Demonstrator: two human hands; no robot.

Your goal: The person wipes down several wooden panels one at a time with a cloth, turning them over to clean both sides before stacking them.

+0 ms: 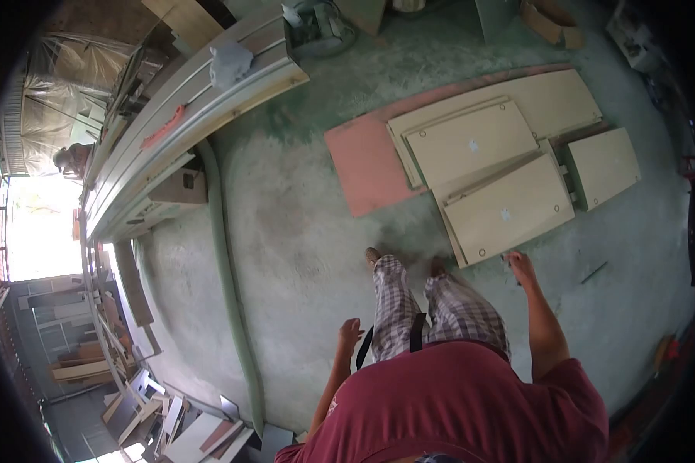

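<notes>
My right hand (521, 267) hangs by my side with its fingers curled closed. A small dark thing shows at its fingertips, too small to name. Just beyond that hand lies a stack of beige panels (510, 208), some with round holes near the corners and a pale mark in the middle. My left hand (350, 332) hangs low on the other side, with fingers loosely bent and apart. It appears to hold nothing and touches no panel. A second stack of beige panels (471, 139) lies farther off, and a smaller panel stack (606, 168) sits at the right.
A reddish sheet (371, 166) lies under part of the panels. A long green hose (228, 270) crosses the floor at left. Beyond it stands a long workbench (201, 100) with a plastic bag (230, 63). Board offcuts (170, 424) pile up at lower left; a thin stick (594, 272) lies at right.
</notes>
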